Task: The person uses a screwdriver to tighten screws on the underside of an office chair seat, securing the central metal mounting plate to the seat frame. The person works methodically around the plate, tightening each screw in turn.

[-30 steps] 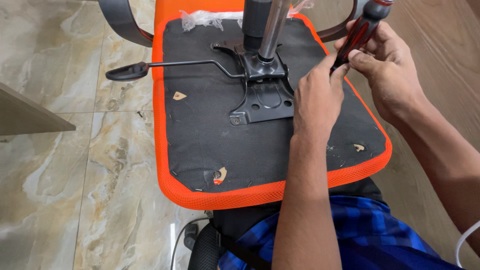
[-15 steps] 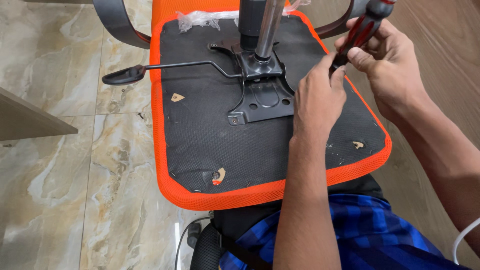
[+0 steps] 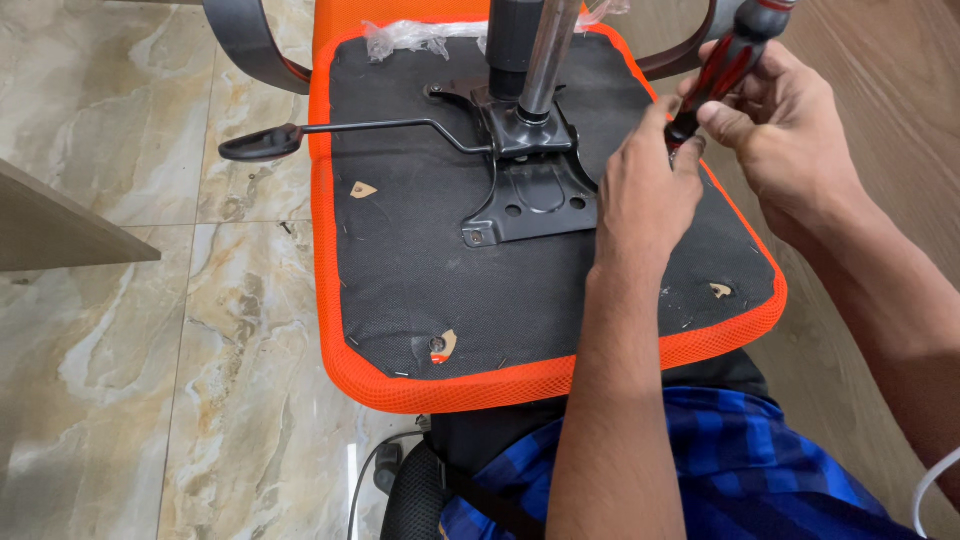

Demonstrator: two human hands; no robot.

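Red-black screwdriver (image 3: 722,66) gripped between both hands; tip hidden.

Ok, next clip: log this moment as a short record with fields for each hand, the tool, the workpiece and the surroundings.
view: head camera looking down
right hand: wrapped around the screwdriver handle
left hand: fingertips pinch the tool low down, near the seat
screwdriver: red and black handle, tilted; tip hidden behind the left hand
workpiece: overturned chair seat, black underside with orange mesh edge
metal plate: black, on the underside, gas cylinder rising from it
lever: sticks out to the left past the seat edge
floor: marbled tiles
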